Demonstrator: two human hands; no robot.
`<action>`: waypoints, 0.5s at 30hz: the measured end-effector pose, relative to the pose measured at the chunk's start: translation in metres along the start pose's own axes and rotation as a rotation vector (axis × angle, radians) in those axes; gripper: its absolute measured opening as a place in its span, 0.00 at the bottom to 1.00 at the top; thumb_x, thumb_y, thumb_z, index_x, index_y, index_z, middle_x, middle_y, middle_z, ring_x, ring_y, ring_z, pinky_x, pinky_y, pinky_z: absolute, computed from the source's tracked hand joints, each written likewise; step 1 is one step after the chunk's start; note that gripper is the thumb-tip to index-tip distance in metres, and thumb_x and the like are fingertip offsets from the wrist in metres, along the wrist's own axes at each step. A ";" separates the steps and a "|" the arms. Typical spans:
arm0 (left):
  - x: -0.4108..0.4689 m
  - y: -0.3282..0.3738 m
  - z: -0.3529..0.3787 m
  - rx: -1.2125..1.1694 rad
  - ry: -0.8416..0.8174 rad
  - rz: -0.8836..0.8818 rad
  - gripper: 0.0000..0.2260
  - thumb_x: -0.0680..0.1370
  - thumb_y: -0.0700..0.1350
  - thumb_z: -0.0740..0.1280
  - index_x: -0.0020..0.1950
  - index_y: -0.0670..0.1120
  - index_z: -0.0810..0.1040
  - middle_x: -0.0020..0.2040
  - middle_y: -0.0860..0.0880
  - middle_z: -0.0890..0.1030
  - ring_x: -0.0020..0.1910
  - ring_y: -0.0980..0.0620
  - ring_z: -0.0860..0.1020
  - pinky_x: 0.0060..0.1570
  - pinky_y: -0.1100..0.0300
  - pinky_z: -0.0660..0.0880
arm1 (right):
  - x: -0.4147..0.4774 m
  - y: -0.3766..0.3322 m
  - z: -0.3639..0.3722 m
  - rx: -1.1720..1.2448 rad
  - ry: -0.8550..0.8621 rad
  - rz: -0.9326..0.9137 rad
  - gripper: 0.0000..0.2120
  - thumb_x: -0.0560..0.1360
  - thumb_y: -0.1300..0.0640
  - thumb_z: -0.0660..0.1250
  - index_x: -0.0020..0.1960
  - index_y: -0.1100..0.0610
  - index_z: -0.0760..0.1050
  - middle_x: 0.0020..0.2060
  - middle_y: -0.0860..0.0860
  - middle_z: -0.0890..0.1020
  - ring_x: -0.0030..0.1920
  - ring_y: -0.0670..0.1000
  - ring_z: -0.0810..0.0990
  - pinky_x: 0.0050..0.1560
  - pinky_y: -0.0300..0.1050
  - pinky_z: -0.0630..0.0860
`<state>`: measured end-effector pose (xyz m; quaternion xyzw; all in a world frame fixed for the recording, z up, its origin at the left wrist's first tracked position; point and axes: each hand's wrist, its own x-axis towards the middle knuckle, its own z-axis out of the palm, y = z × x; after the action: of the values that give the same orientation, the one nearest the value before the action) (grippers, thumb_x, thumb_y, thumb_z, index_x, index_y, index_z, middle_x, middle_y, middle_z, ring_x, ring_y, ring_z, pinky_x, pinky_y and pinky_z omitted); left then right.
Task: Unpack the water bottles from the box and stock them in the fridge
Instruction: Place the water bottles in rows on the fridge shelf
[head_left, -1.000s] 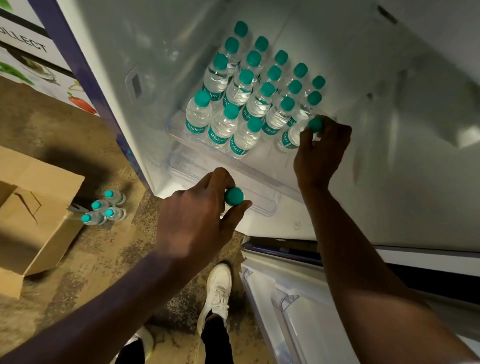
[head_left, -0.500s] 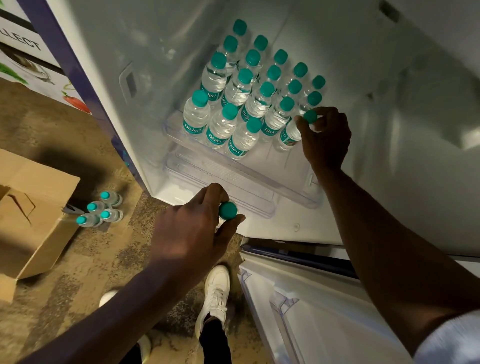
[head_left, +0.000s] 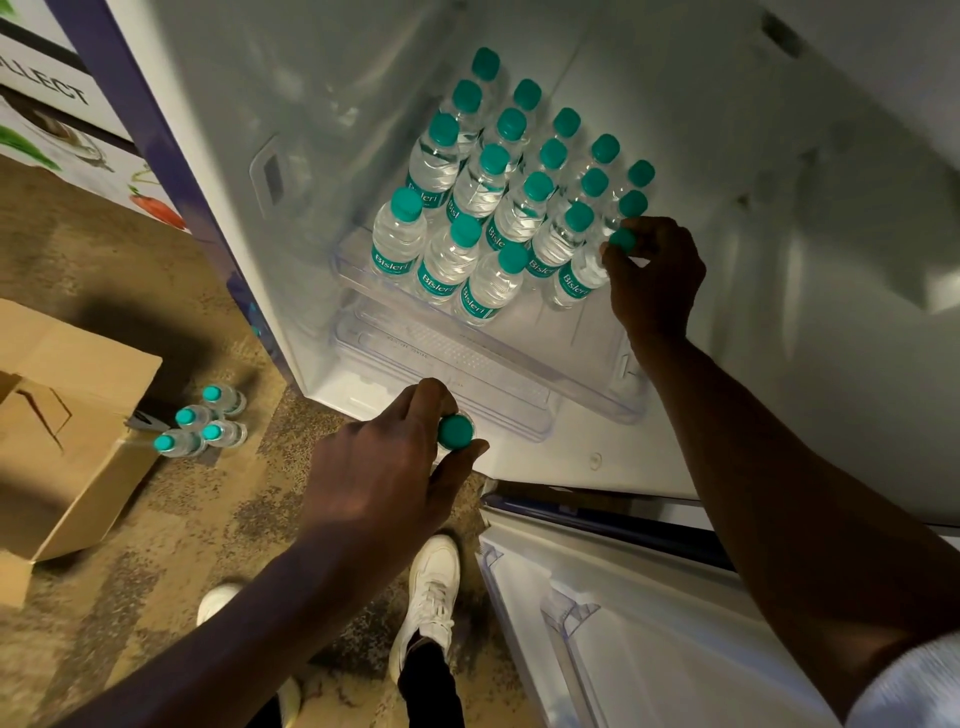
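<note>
Two bottles, one (head_left: 582, 275) in right hand (head_left: 655, 275), other (head_left: 455, 431) left (head_left: 384, 467)

The water bottles (head_left: 483, 192) are stood upright in close rows on the fridge shelf (head_left: 561, 332), filling it from the rear left corner to near the front edge. At the right end of the front row, one bottle (head_left: 579, 278) is held by its cap in the right hand (head_left: 657, 275). Before the shelf's front edge, another bottle (head_left: 455, 431) is held in the left hand (head_left: 384, 462). On the floor (head_left: 156, 530), left of the fridge, four bottles (head_left: 202, 423) are stood just beside the box (head_left: 67, 431).
</note>
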<state>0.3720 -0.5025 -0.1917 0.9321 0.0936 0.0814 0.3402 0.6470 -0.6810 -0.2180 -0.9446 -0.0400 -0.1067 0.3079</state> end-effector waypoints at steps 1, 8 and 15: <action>0.000 -0.001 0.000 -0.001 -0.004 -0.004 0.14 0.80 0.60 0.70 0.56 0.52 0.73 0.43 0.55 0.81 0.30 0.47 0.81 0.33 0.50 0.80 | 0.000 0.000 0.000 0.012 -0.002 0.010 0.18 0.76 0.53 0.75 0.62 0.63 0.81 0.59 0.57 0.84 0.56 0.54 0.84 0.60 0.52 0.83; 0.002 -0.004 -0.002 0.006 -0.018 -0.013 0.14 0.80 0.59 0.70 0.56 0.51 0.74 0.43 0.56 0.81 0.30 0.49 0.80 0.30 0.51 0.80 | -0.004 -0.008 0.001 0.105 0.050 0.090 0.31 0.72 0.53 0.80 0.70 0.60 0.73 0.63 0.56 0.81 0.59 0.51 0.83 0.61 0.43 0.82; 0.015 -0.009 -0.007 -0.006 -0.011 -0.089 0.14 0.79 0.60 0.71 0.54 0.50 0.76 0.41 0.59 0.73 0.32 0.47 0.80 0.31 0.52 0.79 | -0.087 -0.033 -0.005 0.370 0.113 0.181 0.25 0.67 0.71 0.77 0.63 0.65 0.77 0.52 0.59 0.85 0.50 0.57 0.86 0.54 0.54 0.84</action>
<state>0.3841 -0.4880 -0.1903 0.9265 0.1325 0.0612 0.3469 0.5571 -0.6586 -0.2144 -0.8642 0.0433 -0.1224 0.4861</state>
